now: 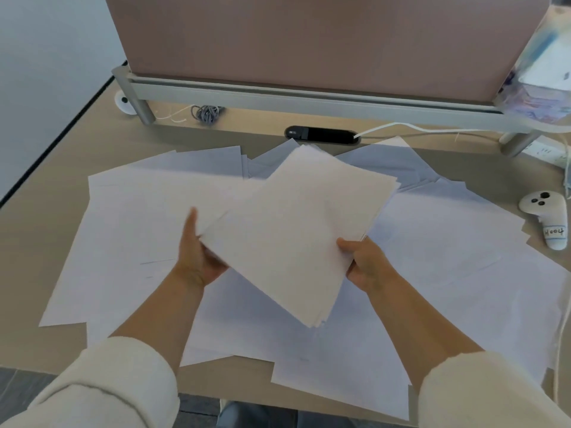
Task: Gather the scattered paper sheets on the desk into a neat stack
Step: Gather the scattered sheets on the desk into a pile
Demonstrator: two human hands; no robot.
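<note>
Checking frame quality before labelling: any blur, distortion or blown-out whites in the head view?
Head view: left hand is motion-smeared at the thumb, right hand sharper; held stack and loose sheets are near featureless white; wide-angle bend curves the divider rail; top-right corner is smeared.

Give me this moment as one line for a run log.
left hand grip: paper bundle | right hand grip: same bundle | bundle: lifted, tilted | loose sheets: spread on desk | stack: not finished
</note>
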